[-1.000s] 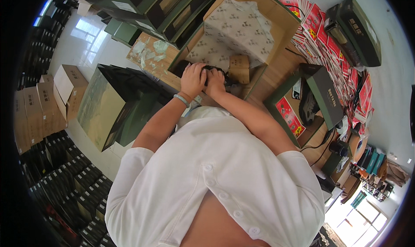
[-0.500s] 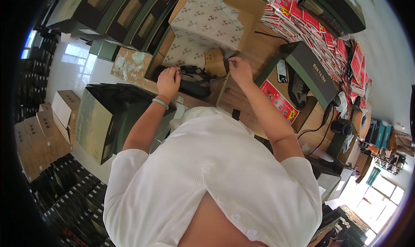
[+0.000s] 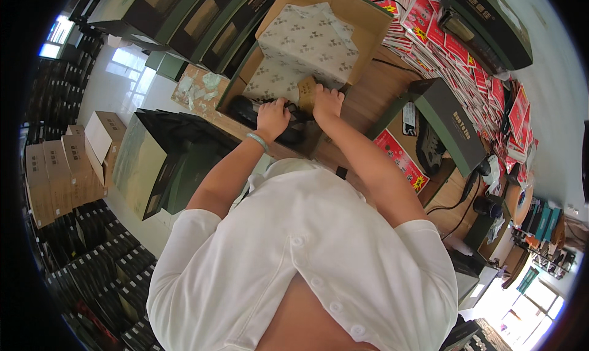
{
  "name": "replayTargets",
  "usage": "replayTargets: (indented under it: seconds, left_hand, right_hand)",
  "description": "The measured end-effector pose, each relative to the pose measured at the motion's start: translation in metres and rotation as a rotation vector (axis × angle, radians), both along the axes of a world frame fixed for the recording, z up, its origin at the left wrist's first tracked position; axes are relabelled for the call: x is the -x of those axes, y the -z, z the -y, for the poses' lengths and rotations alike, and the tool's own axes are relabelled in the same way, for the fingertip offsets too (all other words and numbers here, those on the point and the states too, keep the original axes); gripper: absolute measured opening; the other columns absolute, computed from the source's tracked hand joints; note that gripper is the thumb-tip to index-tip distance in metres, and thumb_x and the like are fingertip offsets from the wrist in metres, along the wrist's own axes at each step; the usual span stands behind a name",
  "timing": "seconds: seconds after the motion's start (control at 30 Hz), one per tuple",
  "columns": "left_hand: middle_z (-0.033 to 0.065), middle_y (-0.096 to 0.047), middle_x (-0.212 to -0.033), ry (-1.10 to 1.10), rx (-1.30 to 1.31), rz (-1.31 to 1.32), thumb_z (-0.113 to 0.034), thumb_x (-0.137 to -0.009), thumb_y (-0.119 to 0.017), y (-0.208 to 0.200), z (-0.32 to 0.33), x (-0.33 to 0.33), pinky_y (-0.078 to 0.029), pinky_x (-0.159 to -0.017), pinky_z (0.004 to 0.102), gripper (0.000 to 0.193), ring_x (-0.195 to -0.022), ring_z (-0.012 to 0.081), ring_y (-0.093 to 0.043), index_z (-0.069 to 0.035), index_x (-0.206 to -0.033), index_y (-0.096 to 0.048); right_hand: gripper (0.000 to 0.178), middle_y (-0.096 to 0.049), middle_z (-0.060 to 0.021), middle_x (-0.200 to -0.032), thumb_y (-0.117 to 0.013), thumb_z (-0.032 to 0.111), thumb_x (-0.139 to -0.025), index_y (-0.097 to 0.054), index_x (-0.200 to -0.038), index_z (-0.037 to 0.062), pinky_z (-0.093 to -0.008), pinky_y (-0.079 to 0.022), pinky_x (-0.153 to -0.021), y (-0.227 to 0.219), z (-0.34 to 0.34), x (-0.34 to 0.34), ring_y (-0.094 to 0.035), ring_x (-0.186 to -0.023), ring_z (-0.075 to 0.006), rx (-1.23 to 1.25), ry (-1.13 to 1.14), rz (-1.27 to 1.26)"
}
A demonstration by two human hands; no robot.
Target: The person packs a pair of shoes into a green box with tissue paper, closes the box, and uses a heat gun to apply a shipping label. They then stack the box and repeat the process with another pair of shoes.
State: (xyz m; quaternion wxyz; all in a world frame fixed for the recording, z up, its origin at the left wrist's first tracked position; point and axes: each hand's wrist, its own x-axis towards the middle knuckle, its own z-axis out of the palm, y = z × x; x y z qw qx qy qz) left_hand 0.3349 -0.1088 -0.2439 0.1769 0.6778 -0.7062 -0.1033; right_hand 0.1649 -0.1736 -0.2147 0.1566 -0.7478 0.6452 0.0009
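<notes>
An opened shoe box [image 3: 367,27] lies in front of me, lined with white patterned tissue paper [image 3: 307,41]. A dark shoe [image 3: 245,108] rests on its near side, partly covered by my hands. My left hand [image 3: 273,119] is closed over the shoe's upper, its fingers bent around the dark edge. Close beside it, my right hand [image 3: 328,102] has its fingers curled at the right edge of a brown card piece [image 3: 306,93], which stands tilted by the shoe. The right fingertips are hidden.
To the right stands another open box [image 3: 451,121] with a shoe [image 3: 429,147] and a red card [image 3: 402,161]. Stacked red packets [image 3: 454,56] line the far right. Dark green boxes [image 3: 196,26] stand at far left, an open one [image 3: 178,164] nearer, cartons [image 3: 80,161] beyond.
My right hand has moved left, onto the brown card piece, which now looks narrower and more tilted. My left hand has shifted right along the shoe. The whole view has moved slightly.
</notes>
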Motion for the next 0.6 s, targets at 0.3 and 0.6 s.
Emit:
replayTargets:
  seconds: [0.3, 0.6]
  left_hand:
    - [0.0132, -0.063, -0.102, 0.062, -0.059, -0.133, -0.018, -0.09, -0.057, -0.022, 0.004, -0.006, -0.045, -0.085, 0.0445, 0.047, -0.093, 0.0331, -0.062, -0.009, -0.135, -0.046]
    - [0.0134, -0.058, -0.116, 0.277, -0.197, 0.098, -0.022, -0.088, -0.058, -0.003, 0.034, -0.009, -0.044, -0.092, 0.0473, 0.043, -0.107, 0.0342, -0.056, -0.019, -0.131, -0.056]
  right_hand:
    - [0.046, -0.065, -0.0144, -0.109, -0.057, -0.003, -0.088, -0.051, -0.132, 0.0071, -0.047, -0.045, -0.095, 0.0, 0.045, -0.011, -0.056, -0.115, -0.0331, -0.245, -0.01, 0.535]
    - [0.042, -0.055, -0.0188, -0.126, -0.061, 0.001, -0.085, -0.055, -0.127, 0.0021, -0.044, -0.049, -0.092, -0.009, 0.047, 0.018, -0.056, -0.115, -0.0364, -0.178, -0.334, -0.222]
